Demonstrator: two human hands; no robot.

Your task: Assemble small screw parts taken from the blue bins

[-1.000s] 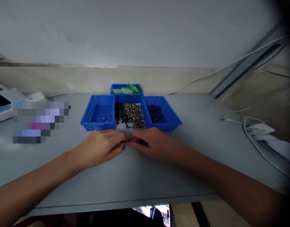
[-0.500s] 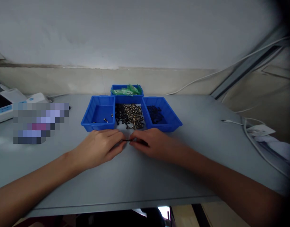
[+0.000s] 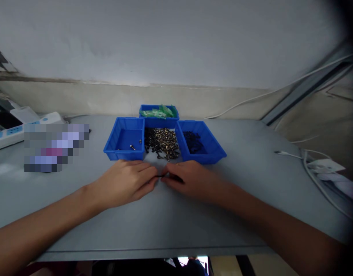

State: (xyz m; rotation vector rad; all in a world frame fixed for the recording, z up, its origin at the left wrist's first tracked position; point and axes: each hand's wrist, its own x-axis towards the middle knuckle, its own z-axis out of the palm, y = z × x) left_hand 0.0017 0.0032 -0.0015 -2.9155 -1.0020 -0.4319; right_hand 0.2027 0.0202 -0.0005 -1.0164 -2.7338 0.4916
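Note:
My left hand (image 3: 133,179) is closed in a pinch, thumb against fingers. Facing it, my right hand (image 3: 188,178) pinches too, the fingertips of both nearly meeting. Between them runs a small dark thin piece (image 3: 160,176), perhaps a screw; the fingers cover most of it. Just beyond the hands lies a pile of small metal screws (image 3: 165,142), some brassy, some black. On its left, a blue bin (image 3: 124,155) holds a few metal pieces (image 3: 132,147). To its right is another blue bin (image 3: 208,158) with small black parts (image 3: 192,142).
Behind the pile, a third blue bin (image 3: 162,122) contains green plastic packets (image 3: 160,112). A power strip (image 3: 35,125) and a pixelated object (image 3: 55,149) lie on the left of the grey table (image 3: 153,230). White cables (image 3: 314,184) lie along the right side.
The view has shifted slightly, so the bins and hands appear a little further right and lower. Both hands keep their pinch on the dark piece, with fingertips slightly closer.

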